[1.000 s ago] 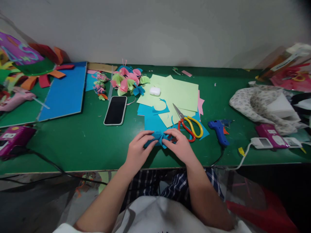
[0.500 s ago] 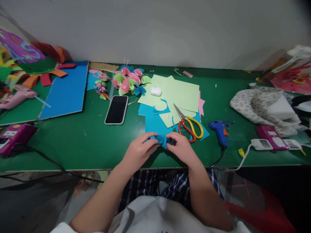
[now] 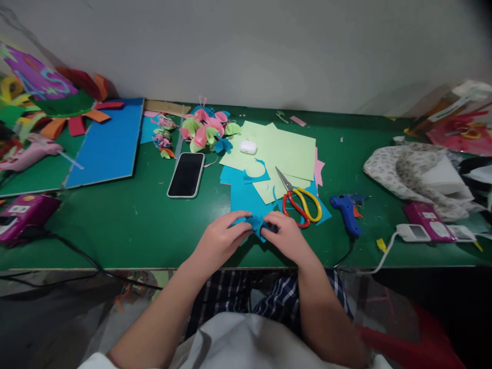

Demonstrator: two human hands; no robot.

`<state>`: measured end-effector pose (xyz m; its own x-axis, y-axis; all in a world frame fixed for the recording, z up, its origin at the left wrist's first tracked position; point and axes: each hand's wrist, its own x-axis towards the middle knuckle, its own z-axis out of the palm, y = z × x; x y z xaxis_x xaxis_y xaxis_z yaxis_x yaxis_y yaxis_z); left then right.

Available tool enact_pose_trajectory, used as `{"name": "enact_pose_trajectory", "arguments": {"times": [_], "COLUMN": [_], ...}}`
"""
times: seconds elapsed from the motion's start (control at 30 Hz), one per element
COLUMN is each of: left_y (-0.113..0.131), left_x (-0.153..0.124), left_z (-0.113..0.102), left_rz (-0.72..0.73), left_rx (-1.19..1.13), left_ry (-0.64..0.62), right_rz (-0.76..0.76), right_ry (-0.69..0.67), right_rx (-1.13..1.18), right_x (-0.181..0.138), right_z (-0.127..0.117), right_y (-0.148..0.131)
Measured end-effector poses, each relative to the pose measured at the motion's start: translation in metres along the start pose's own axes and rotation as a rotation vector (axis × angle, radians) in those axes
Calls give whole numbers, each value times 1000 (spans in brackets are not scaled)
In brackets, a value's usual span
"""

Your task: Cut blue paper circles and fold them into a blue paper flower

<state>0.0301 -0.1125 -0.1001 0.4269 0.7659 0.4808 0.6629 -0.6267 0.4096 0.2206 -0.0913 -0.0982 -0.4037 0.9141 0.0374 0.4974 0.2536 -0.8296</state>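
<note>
Both of my hands meet over a small folded blue paper piece [image 3: 254,224] near the front edge of the green table [image 3: 126,225]. My left hand [image 3: 221,241] pinches its left side with curled fingers. My right hand [image 3: 286,237] pinches its right side. Just beyond them lie blue paper sheets [image 3: 246,197] with cut-outs, light green sheets [image 3: 284,148] and red-and-yellow scissors [image 3: 300,200].
A black phone [image 3: 186,175], a white earbud case [image 3: 248,147] and paper flowers [image 3: 205,130] lie further back. A blue glue gun [image 3: 348,210] with a cable sits right of the scissors. A blue board [image 3: 107,146] lies at left, patterned cloth [image 3: 407,169] at right.
My two hands have drawn closer together around the blue paper piece, folding it tighter. The view has shifted slightly.
</note>
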Motion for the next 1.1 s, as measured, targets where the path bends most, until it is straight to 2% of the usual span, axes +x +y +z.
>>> {"name": "enact_pose_trajectory", "arguments": {"times": [0.17, 0.43, 0.7, 1.1], "left_y": [-1, -7, -5, -7], "left_x": [1, -2, 0, -4], "left_z": [-2, -3, -5, -4], "left_rz": [21, 3, 26, -33], "left_rx": [-8, -23, -46, -115], "left_ry": [-15, -35, -43, -29], "right_rz": [-10, 5, -33, -149], "right_ry": [11, 107, 112, 97], "right_rx": [-1, 48, 27, -108], "right_x": [0, -1, 0, -1], "right_z": [0, 2, 1, -1], "right_y": [1, 5, 2, 6]}}
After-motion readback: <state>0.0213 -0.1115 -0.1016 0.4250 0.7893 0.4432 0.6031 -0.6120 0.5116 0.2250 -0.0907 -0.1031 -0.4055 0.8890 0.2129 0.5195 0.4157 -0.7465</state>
